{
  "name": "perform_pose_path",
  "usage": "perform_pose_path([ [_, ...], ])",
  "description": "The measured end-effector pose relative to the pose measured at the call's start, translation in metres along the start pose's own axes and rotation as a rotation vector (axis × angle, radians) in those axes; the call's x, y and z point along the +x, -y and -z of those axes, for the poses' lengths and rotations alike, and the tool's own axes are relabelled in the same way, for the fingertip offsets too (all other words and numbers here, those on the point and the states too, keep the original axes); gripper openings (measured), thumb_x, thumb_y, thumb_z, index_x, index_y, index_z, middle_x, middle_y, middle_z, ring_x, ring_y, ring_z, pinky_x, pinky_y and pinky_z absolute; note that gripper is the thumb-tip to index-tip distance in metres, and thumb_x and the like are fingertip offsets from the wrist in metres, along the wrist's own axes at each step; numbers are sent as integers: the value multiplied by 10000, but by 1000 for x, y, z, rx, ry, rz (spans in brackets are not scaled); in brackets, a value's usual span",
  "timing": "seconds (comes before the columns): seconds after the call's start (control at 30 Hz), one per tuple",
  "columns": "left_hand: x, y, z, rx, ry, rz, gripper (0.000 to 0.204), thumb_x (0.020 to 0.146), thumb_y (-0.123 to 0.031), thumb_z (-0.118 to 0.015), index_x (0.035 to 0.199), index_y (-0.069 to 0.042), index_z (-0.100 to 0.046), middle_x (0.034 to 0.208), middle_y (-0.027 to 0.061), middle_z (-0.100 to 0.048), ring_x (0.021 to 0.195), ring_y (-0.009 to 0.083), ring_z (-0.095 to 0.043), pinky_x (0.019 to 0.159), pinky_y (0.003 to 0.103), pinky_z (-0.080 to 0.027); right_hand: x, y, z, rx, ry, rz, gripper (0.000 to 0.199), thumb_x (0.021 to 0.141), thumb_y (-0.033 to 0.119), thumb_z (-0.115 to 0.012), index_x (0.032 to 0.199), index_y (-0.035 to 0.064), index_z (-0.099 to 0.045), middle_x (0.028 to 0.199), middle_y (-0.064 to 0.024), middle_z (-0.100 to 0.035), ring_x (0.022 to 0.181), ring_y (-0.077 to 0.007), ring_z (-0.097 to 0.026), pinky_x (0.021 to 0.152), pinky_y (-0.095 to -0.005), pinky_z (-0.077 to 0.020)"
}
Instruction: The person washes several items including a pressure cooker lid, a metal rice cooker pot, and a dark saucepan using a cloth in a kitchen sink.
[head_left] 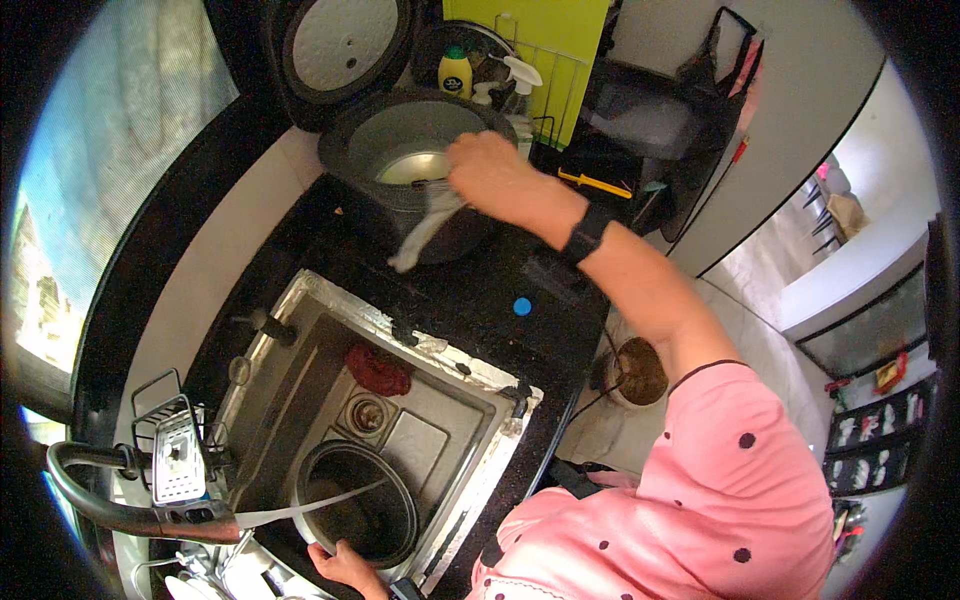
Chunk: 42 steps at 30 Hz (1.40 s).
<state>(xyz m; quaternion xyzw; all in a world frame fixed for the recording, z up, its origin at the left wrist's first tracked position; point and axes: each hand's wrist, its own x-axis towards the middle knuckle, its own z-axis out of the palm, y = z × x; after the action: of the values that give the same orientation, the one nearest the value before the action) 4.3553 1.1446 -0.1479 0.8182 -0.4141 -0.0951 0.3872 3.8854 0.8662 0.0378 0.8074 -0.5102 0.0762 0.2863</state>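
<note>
My right hand [492, 178] is closed round a pale cloth [430, 232] at the rim of a dark rice cooker [350, 165]. One end of the cloth hangs down the cooker's outside. The cooker's lid [345, 45] stands raised behind it, and a shiny metal base shows inside. Down in the steel sink, my left hand [348, 570] grips the near rim of a round black pot [405, 505], its fingers partly hidden. Water runs from the black faucet [85, 490] across the pot's opening.
A crumpled dark red cloth [378, 370] lies in the sink [470, 415] near the drain. A blue cap [522, 307] is on the black counter. Bottles [455, 72] stand behind the cooker, a yellow-handled tool [595, 184] to its right. Dishes [245, 575] fill the lower left.
</note>
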Motion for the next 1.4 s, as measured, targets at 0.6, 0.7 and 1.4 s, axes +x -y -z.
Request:
perform_pose_path([
  [0.6,-4,-4,5,-71,47,-88,279,649,-69,-587,875,93,-572,712,221,-591,640,313,-526,650,402,-436,-33,-127,-72,701,-288,-763,155,758,146,-618,868,100,-718,807,-141,-674,749,-333,-632,719,-411,-511],
  [0.7,-5,-1,0,-88,20,-58,272,645,-51,-583,876,93,-572,711,207,-594,637,297,-521,647,391,-435,-18,-108,-85,584,-243,-569,173,745,93,-598,864,112,-722,826,-130,-674,782,-323,-627,749,-414,-506],
  [1.4,-4,13,-5,3,2,4,232,595,14,-519,823,46,-539,705,128,-535,663,230,-489,690,340,-432,-14,-9,-23,406,-233,-214,122,769,20,-603,873,48,-660,857,-114,-644,807,-312,-619,721,-390,-500],
])
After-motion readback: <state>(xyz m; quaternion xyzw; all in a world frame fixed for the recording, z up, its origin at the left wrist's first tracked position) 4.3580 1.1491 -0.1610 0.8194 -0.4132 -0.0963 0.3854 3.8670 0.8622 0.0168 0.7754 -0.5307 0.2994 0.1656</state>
